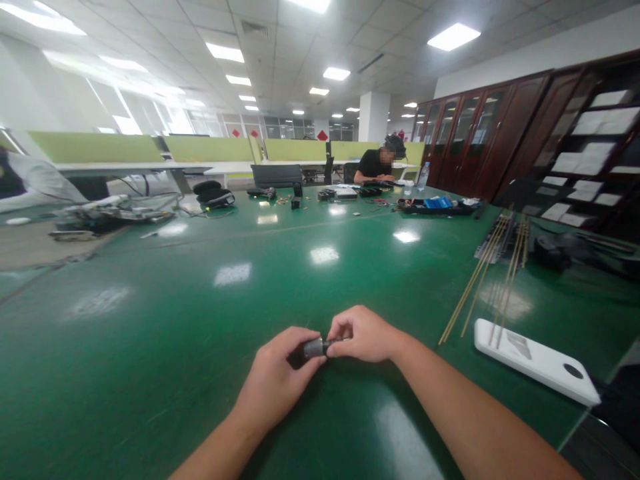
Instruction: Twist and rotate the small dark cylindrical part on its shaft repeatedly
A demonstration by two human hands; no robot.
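My left hand (275,377) grips a small grey metal cylinder (313,347) between thumb and fingers, low over the green table top. It looks like a small motor, though its exact kind is unclear. From its right end a thin dark shaft-like piece (327,345) sticks out, and the closed fingertips of my right hand (363,337) pinch it. My fingers hide much of this thin piece. Both hands are close together near the middle of the table's front part.
On the right lie long thin tan rods (475,280) and a white board with a round hole (535,360). Farther back are a black tray (437,207), a water bottle (424,177), a black case (214,195) and a seated person (375,165). Cluttered equipment (113,212) sits at left.
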